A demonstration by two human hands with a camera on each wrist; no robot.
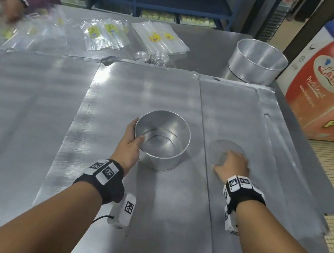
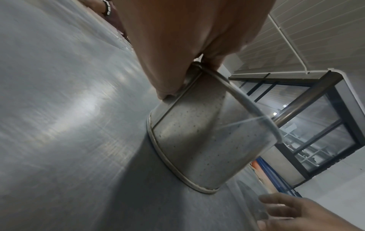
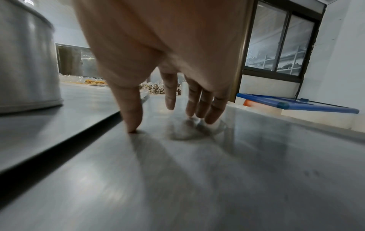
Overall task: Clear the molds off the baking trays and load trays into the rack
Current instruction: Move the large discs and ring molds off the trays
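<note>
Your left hand (image 1: pixel 131 142) pinches the rim of the round, bottomless aluminium cake mold (image 1: pixel 162 141) standing on the middle baking tray (image 1: pixel 123 88); it looks light, rigid, slippery. Your right hand (image 1: pixel 232 165), fingers spread, presses the flat metal disc (image 1: pixel 228 146) on the neighbouring tray; lift it by its edge.

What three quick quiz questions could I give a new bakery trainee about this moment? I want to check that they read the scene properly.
1. True or false: the left hand has its grip on the rim of the round mold.
2. The right hand rests on: A) a flat round disc, B) the plastic bags, C) the large mold.
3. Fill in: the small molds sit at the far edge of the baking trays, beside the ____.

Key: 1 true, with the thumb inside the rim and the fingers outside; 2 A; 3 plastic bags.
</note>
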